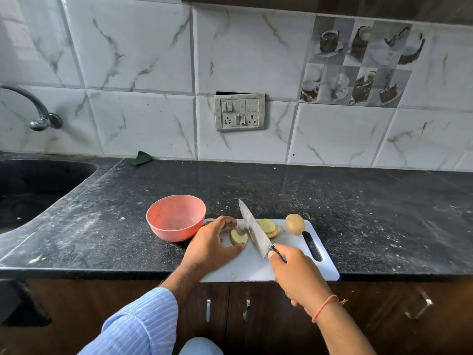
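A white cutting board [294, 267] lies at the counter's front edge. My left hand [210, 248] holds a cut potato piece [238, 237] on the board, fingers curled over it and thumb below. My right hand [297, 275] grips the handle of a large knife [253, 229], whose blade slants up and left right beside the piece. Several potato slices [268, 227] are stacked to the right of the blade. A whole potato [295, 223] sits at the board's far right corner.
An empty pink bowl [176, 217] stands just left of the board on the black granite counter [371, 213]. A dark sink [33, 188] with a tap [38, 111] is at far left. A green scrub pad [140, 158] lies by the tiled wall.
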The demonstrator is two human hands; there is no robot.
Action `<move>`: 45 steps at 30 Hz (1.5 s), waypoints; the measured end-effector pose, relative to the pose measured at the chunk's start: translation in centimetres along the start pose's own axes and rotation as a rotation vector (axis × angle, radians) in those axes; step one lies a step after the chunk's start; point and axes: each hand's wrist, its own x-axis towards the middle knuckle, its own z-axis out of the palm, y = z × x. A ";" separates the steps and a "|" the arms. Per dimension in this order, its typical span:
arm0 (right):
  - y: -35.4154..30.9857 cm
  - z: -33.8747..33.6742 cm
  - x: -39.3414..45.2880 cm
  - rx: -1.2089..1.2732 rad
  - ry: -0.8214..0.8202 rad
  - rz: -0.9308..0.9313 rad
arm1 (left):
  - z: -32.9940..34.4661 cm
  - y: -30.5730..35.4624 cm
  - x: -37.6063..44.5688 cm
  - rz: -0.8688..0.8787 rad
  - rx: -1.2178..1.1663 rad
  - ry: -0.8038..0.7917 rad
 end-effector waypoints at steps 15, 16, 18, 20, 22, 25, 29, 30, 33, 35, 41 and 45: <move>5.0 -4.5 3.2 0.617 0.102 -0.031 | 0.4 -0.4 0.4 -0.007 0.133 0.024; 5.8 -5.1 3.5 0.639 0.112 -0.014 | 0.4 -0.4 0.4 -0.004 0.127 0.025; 7.1 -5.8 4.1 0.693 0.124 0.030 | 0.4 -0.4 0.4 -0.003 0.086 0.000; 7.9 -6.1 4.6 0.756 0.121 0.081 | 0.3 -0.3 0.5 0.006 0.070 -0.038; 8.2 -6.1 4.9 0.776 0.103 0.099 | 0.2 -0.1 0.8 0.041 0.135 -0.092; 8.2 -6.0 5.3 0.746 0.070 0.086 | 0.3 0.4 2.0 0.038 0.185 -0.190; 8.4 -6.0 5.8 0.704 0.052 0.085 | 0.7 0.8 4.0 0.005 0.172 -0.219; 8.5 -6.0 5.9 0.696 0.054 0.085 | 0.9 1.0 4.4 0.010 0.179 -0.212; 8.6 -6.0 6.1 0.682 0.057 0.087 | 1.4 1.7 5.5 0.012 0.174 -0.221; 8.6 -6.0 6.2 0.689 0.055 0.097 | 1.6 2.1 6.2 0.013 0.163 -0.253; 8.6 -6.1 6.2 0.752 0.087 0.115 | 2.3 4.3 8.3 0.090 0.376 -0.214; 8.6 -6.0 6.2 0.770 0.120 0.109 | 4.0 7.2 9.7 0.165 0.452 -0.322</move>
